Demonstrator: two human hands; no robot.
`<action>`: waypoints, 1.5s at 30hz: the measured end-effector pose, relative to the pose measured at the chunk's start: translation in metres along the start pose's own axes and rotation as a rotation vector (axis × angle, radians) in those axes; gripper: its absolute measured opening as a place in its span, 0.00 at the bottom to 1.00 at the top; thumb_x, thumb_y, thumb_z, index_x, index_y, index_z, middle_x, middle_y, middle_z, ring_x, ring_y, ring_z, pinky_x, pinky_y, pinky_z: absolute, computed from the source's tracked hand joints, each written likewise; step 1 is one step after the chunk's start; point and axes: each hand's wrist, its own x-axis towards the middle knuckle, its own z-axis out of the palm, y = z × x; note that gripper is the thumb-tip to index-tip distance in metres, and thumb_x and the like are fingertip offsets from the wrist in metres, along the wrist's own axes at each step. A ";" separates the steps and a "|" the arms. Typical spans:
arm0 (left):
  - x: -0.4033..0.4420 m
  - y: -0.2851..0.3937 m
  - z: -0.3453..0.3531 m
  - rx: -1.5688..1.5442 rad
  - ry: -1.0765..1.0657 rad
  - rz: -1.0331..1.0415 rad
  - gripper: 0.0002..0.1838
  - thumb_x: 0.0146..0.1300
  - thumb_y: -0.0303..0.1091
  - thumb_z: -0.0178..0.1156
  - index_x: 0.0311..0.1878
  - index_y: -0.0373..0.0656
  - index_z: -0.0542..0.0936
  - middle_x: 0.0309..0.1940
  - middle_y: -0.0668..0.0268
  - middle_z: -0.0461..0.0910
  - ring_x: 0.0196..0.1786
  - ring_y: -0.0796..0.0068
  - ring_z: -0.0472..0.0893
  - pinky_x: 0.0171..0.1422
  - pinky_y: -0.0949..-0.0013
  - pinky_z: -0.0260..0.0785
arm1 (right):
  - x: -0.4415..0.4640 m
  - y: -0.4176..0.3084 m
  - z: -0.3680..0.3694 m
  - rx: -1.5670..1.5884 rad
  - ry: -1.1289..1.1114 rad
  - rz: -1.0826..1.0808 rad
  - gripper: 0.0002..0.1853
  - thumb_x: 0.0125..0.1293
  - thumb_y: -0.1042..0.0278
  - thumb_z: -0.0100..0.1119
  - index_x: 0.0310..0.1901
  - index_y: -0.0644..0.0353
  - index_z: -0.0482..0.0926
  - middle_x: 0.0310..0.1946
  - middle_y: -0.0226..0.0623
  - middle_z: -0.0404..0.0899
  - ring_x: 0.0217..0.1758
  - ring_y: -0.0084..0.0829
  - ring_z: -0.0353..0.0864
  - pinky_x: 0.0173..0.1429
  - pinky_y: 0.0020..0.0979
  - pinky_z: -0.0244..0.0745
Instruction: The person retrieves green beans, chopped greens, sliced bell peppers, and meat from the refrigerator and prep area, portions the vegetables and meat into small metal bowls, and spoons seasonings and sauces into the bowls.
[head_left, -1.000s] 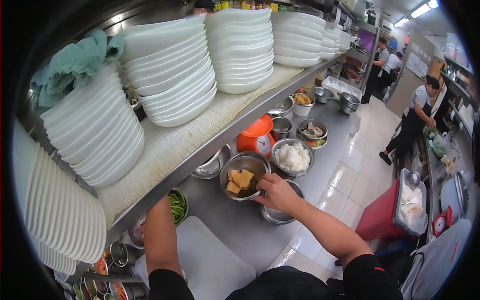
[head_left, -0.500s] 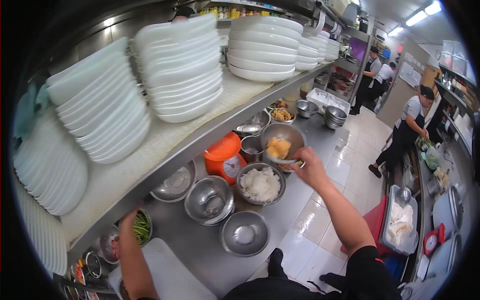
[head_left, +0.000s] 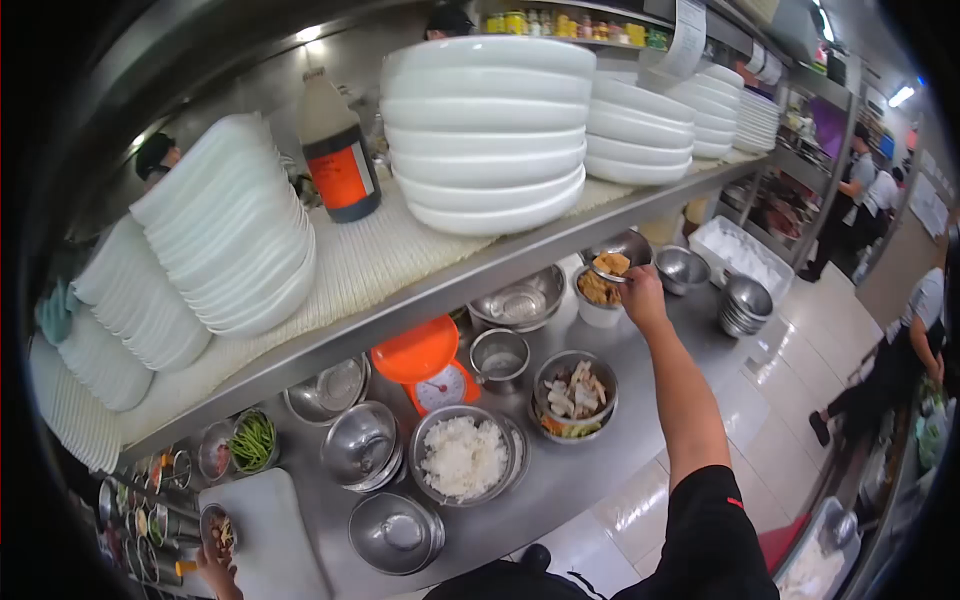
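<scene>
My right hand (head_left: pixel 642 292) is closed on the rim of a metal bowl (head_left: pixel 632 245), tilted over a white tub of browned fried pieces (head_left: pixel 600 290). Orange-yellow food (head_left: pixel 611 263) lies in that bowl. At the lower left, my left hand (head_left: pixel 218 572) has its fingers at the near side of a small metal bowl (head_left: pixel 218 527) of dark sliced food, by the edge of a white cutting board (head_left: pixel 270 530). Nearer the middle stand a bowl of white rice (head_left: pixel 464 458) and a bowl of pale sliced pieces over vegetables (head_left: pixel 576 392).
Stacked white bowls (head_left: pixel 488 135) and a dark sauce bottle (head_left: pixel 340 165) stand on the shelf above. An orange scale (head_left: pixel 440 385), empty metal bowls (head_left: pixel 390 532) and green beans (head_left: pixel 254 440) are on the counter. Co-workers (head_left: pixel 905 325) stand at the right.
My right hand has carried its bowl farther back, over the white tub, uncovering the bowl of pale slices. My left hand has drawn back from beside the green beans to the small bowl.
</scene>
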 end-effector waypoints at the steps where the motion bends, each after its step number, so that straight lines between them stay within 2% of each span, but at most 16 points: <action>1: -0.016 -0.007 -0.019 -0.019 0.176 -0.036 0.10 0.70 0.46 0.53 0.44 0.51 0.72 0.28 0.68 0.70 0.16 0.77 0.68 0.16 0.74 0.55 | 0.012 0.004 0.015 -0.028 -0.031 -0.002 0.08 0.52 0.72 0.67 0.35 0.62 0.83 0.37 0.47 0.79 0.43 0.50 0.80 0.50 0.45 0.76; 3: -0.011 -0.046 -0.093 -0.051 0.265 -0.055 0.10 0.69 0.44 0.52 0.47 0.52 0.70 0.26 0.68 0.67 0.16 0.74 0.67 0.16 0.71 0.54 | 0.048 0.008 0.056 -0.053 -0.076 -0.022 0.10 0.52 0.70 0.67 0.36 0.61 0.83 0.37 0.48 0.79 0.43 0.52 0.79 0.49 0.47 0.76; 5: -0.069 -0.041 -0.118 0.053 0.294 -0.203 0.17 0.72 0.36 0.52 0.59 0.40 0.69 0.45 0.54 0.73 0.38 0.61 0.77 0.41 0.61 0.70 | 0.072 0.014 0.085 -0.092 -0.278 0.028 0.16 0.59 0.59 0.61 0.44 0.59 0.84 0.50 0.50 0.80 0.58 0.50 0.76 0.60 0.45 0.73; 6: -0.140 0.008 -0.107 0.103 0.301 -0.278 0.21 0.74 0.32 0.52 0.66 0.34 0.68 0.55 0.47 0.77 0.49 0.54 0.82 0.53 0.56 0.78 | 0.081 0.025 0.106 -0.175 -0.196 -0.202 0.17 0.59 0.61 0.61 0.48 0.60 0.82 0.50 0.51 0.80 0.56 0.51 0.77 0.59 0.45 0.73; 7: -0.135 -0.024 -0.130 0.101 0.313 -0.285 0.17 0.72 0.35 0.51 0.60 0.40 0.68 0.45 0.54 0.73 0.39 0.60 0.78 0.41 0.61 0.72 | 0.088 0.046 0.138 -0.253 -0.111 -0.433 0.20 0.59 0.63 0.60 0.52 0.61 0.80 0.50 0.51 0.80 0.54 0.53 0.78 0.59 0.46 0.73; 9: -0.132 -0.070 -0.164 0.096 0.337 -0.299 0.09 0.68 0.42 0.50 0.48 0.52 0.69 0.26 0.68 0.66 0.17 0.72 0.69 0.18 0.71 0.58 | 0.099 0.080 0.209 -0.243 0.131 -0.530 0.20 0.62 0.61 0.57 0.54 0.59 0.79 0.52 0.49 0.80 0.56 0.52 0.77 0.60 0.49 0.72; 15: -0.215 -0.091 -0.193 0.339 0.488 -0.432 0.10 0.69 0.42 0.49 0.47 0.49 0.68 0.30 0.66 0.70 0.19 0.70 0.71 0.19 0.65 0.63 | 0.112 0.062 0.204 -0.261 -0.274 -0.293 0.19 0.62 0.58 0.58 0.51 0.60 0.81 0.49 0.49 0.81 0.56 0.52 0.78 0.60 0.48 0.72; 25: -0.206 -0.090 -0.151 0.409 0.318 -0.468 0.10 0.69 0.39 0.53 0.45 0.43 0.72 0.26 0.64 0.70 0.22 0.68 0.75 0.18 0.61 0.67 | 0.117 0.059 0.181 -0.299 -0.327 -0.260 0.19 0.61 0.53 0.61 0.44 0.61 0.83 0.43 0.49 0.83 0.55 0.50 0.78 0.62 0.46 0.70; 28: -0.152 -0.143 -0.148 0.324 0.334 -0.237 0.11 0.67 0.37 0.54 0.44 0.39 0.73 0.27 0.62 0.72 0.24 0.64 0.78 0.20 0.63 0.72 | 0.114 0.066 0.169 -0.254 -0.247 -0.386 0.20 0.61 0.51 0.61 0.42 0.62 0.84 0.42 0.49 0.84 0.55 0.50 0.79 0.62 0.45 0.70; 29: -0.150 -0.123 -0.134 0.372 0.326 -0.315 0.16 0.64 0.35 0.56 0.51 0.37 0.77 0.39 0.54 0.78 0.38 0.60 0.81 0.27 0.61 0.79 | 0.114 0.071 0.167 -0.222 -0.235 -0.431 0.20 0.61 0.51 0.62 0.42 0.62 0.84 0.41 0.49 0.84 0.55 0.50 0.79 0.62 0.45 0.70; 33: -0.127 -0.047 -0.077 0.233 0.270 -0.072 0.13 0.69 0.36 0.56 0.46 0.35 0.79 0.33 0.61 0.81 0.27 0.74 0.81 0.23 0.71 0.70 | 0.100 0.066 0.138 -0.187 -0.245 -0.559 0.21 0.60 0.49 0.63 0.39 0.62 0.85 0.39 0.49 0.85 0.55 0.49 0.79 0.63 0.45 0.69; 37: -0.083 0.027 -0.027 0.103 0.067 0.148 0.10 0.71 0.35 0.56 0.45 0.37 0.79 0.32 0.65 0.82 0.29 0.77 0.82 0.30 0.73 0.72 | 0.047 -0.060 0.018 -0.375 -0.616 -0.378 0.19 0.56 0.53 0.68 0.27 0.66 0.84 0.28 0.49 0.83 0.39 0.50 0.83 0.48 0.42 0.76; 39: -0.082 0.095 0.000 -0.124 -0.160 0.369 0.07 0.67 0.30 0.60 0.43 0.37 0.80 0.32 0.65 0.82 0.31 0.79 0.81 0.35 0.74 0.74 | 0.017 -0.122 -0.031 -0.261 -0.797 -0.117 0.18 0.55 0.55 0.68 0.24 0.66 0.83 0.26 0.49 0.83 0.33 0.50 0.83 0.42 0.41 0.77; 41: -0.091 0.175 0.009 0.021 -0.212 0.799 0.06 0.60 0.25 0.65 0.40 0.36 0.80 0.32 0.63 0.81 0.33 0.74 0.82 0.40 0.71 0.75 | -0.005 -0.174 -0.066 -0.201 -0.824 -0.120 0.16 0.54 0.57 0.70 0.31 0.63 0.86 0.27 0.48 0.84 0.33 0.46 0.84 0.42 0.39 0.78; 43: -0.092 0.260 0.005 0.138 -0.114 1.364 0.08 0.55 0.23 0.67 0.37 0.36 0.80 0.33 0.59 0.82 0.36 0.65 0.82 0.43 0.66 0.74 | -0.029 -0.246 -0.102 -0.100 -0.801 -0.060 0.16 0.53 0.56 0.71 0.33 0.63 0.86 0.27 0.48 0.84 0.33 0.43 0.85 0.41 0.38 0.78; 45: -0.067 0.304 -0.008 0.182 0.155 1.475 0.11 0.53 0.24 0.68 0.40 0.36 0.80 0.36 0.56 0.82 0.40 0.55 0.82 0.47 0.63 0.74 | -0.046 -0.295 -0.122 -0.047 -0.788 -0.169 0.19 0.52 0.57 0.72 0.39 0.64 0.85 0.28 0.46 0.84 0.33 0.38 0.86 0.41 0.37 0.79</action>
